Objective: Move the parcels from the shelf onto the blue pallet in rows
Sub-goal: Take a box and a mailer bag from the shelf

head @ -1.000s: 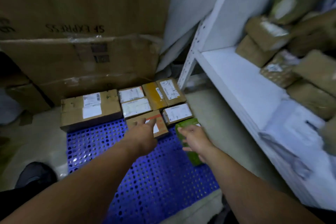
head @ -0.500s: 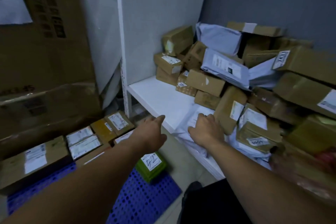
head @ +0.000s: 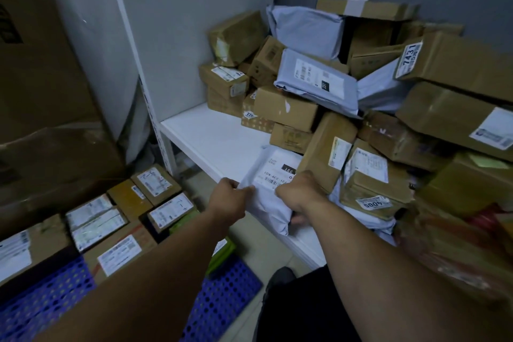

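1. Left hand (head: 228, 197) now pinches the left edge of the white mailer bag (head: 270, 175); half a second ago it hovered short of it.
2. Right hand (head: 301, 193) grips the bag's right side, fingers curled beneath.
3. Bag overhangs the shelf (head: 211, 136) front edge, with bare board to its left and stacked parcels (head: 327, 147) touching its right.
4. Bare grid shows on the blue pallet (head: 227, 300) in front of its boxes (head: 119, 253).
5. Bag label reads "231"; a rear carton (head: 455, 64) reads "7431".

The left forearm (head: 166, 272) covers most of the green parcel (head: 224, 255) and the middle of the blue perforated plastic pallet (head: 227, 294), which the bottom edge cuts off. The right hand (head: 302, 193) has its fingertips hidden under the white plastic mailer bag (head: 273, 172). The brown parcels at the far right (head: 458, 241) are blurred.
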